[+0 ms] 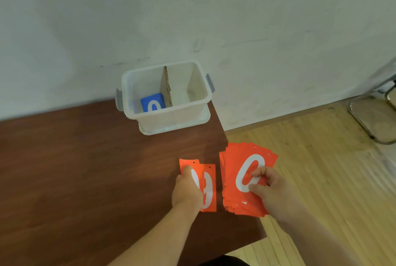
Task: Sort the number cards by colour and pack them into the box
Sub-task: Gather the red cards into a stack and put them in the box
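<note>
A white plastic box (165,115) stands at the back of the brown table (85,169), split by a cardboard divider (168,85). Blue number cards (152,102) lie in its left compartment; the right one shows nothing inside. My right hand (270,188) grips a fanned stack of red number cards (237,171) at the table's right edge, a white 0 on top. My left hand (186,188) presses on two overlapping red cards (209,180) that lie flat on the table just left of the stack.
The table's right edge (235,158) runs under the red stack, with wooden floor (321,180) beyond. A metal chair frame (372,115) stands at the far right. A pale wall is right behind the box.
</note>
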`<state>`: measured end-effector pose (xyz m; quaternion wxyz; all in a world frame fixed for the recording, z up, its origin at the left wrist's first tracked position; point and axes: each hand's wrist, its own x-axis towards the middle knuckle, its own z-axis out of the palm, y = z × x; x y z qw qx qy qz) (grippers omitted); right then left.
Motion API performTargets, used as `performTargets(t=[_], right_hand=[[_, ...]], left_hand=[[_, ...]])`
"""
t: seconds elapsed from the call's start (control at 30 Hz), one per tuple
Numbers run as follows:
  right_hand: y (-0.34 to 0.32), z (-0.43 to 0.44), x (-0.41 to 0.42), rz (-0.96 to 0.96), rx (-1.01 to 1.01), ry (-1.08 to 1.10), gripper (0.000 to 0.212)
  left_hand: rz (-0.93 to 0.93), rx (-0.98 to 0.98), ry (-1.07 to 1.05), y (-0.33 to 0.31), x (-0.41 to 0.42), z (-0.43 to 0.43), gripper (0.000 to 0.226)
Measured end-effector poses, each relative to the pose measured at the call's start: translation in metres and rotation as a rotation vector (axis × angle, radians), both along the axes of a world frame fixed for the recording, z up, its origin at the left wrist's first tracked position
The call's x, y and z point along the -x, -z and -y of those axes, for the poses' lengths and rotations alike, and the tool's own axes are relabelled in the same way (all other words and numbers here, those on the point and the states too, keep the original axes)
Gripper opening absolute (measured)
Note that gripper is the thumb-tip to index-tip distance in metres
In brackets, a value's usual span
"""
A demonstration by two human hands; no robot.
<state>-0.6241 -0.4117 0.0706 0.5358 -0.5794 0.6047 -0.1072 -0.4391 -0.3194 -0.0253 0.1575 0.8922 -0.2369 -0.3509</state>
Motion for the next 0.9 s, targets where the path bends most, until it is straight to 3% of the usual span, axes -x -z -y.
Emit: performTargets(t=[0.17,0.27,0.37,0.53,0.57,0.7,0.8,0.9], right_hand=[[-0.007,-0.009,-0.025,-0.022,0.028,-0.041,0.030],[-0.014,-0.018,-0.045,-0.004,0.048,-0.083,0.028],[-0.020,-0.029,-0.066,0.058,0.041,-0.101,0.025],[-0.035,-0.063,-0.119,0.380,-0.305,-0.049,0.029],[-0.036,-0.071,-0.130,0.357,-0.272,-0.090,0.027],[-0.040,-0.104,-0.170,-0.008,0.192,-0.442,0.012],[-0.049,-0.132,-0.199,-0.006,0.303,-0.638,0.009],[-0.050,-0.158,-0.226,0.039,0.330,-0.846,0.021]], left_hand=[[-0.015,0.039,-0.039,-0.011,-0.021,-0.026,0.063],[-0.129,0.187,-0.128,-0.017,-0.034,-0.042,0.048],[-0.289,0.379,-0.292,-0.031,-0.051,-0.060,0.048],[-0.376,0.597,-0.469,-0.070,-0.083,-0.098,0.055],[-0.391,0.641,-0.495,-0.078,-0.088,-0.107,0.051],[-0.421,0.782,-0.618,-0.096,-0.101,-0.147,0.033],[-0.511,0.849,-0.666,-0.101,-0.112,-0.175,0.029],[-0.490,0.869,-0.628,-0.105,-0.130,-0.198,0.050]])
